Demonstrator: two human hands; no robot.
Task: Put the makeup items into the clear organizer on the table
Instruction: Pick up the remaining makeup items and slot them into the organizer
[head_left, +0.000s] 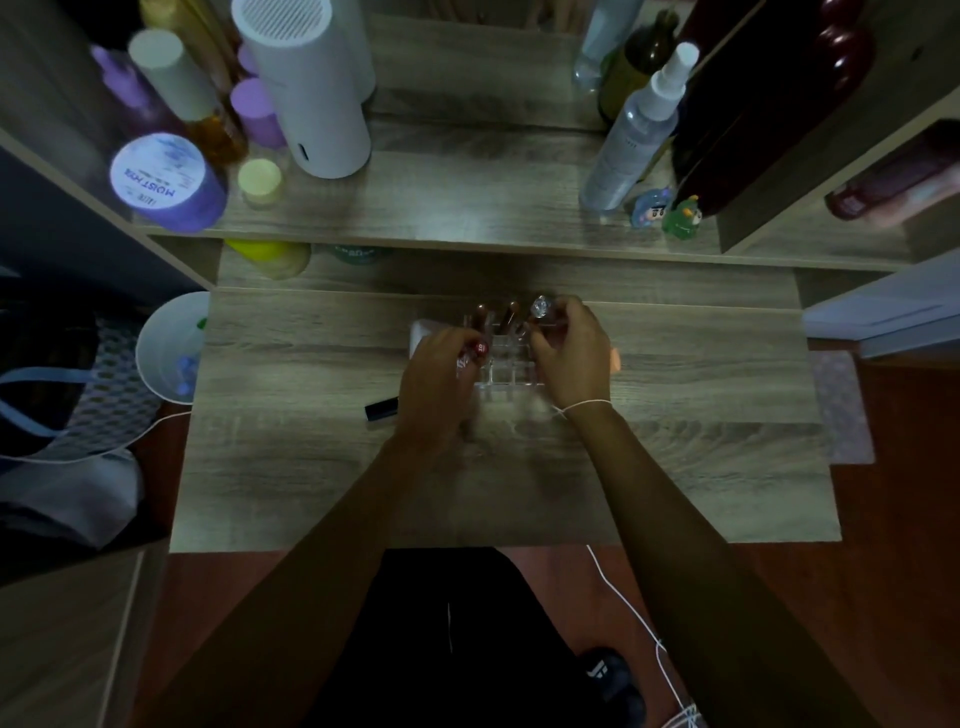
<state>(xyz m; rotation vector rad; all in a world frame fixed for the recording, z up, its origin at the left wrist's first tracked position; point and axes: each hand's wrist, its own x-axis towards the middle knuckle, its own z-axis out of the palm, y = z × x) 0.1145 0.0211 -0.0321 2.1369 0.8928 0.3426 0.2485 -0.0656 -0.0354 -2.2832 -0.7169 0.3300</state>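
The clear organizer (508, 371) stands in the middle of the wooden table (311, 467), with two brown-capped tubes (511, 316) upright in its back compartments. My left hand (436, 384) is closed around a small red-capped makeup item (479, 349) at the organizer's left side. My right hand (574, 356) holds a clear item with a faceted cap (540, 307) over the organizer's back right corner. A black tube (382, 408) lies on the table to the left of my left hand. A white item (422, 332) sits behind my left hand, partly hidden.
A raised shelf (467, 208) behind holds a white cylinder (306, 88), purple jars, bottles, a spray bottle (634, 135) and small figurines (680, 218). A white bin (174, 345) stands left of the table. A white cord (634, 618) hangs off the front edge.
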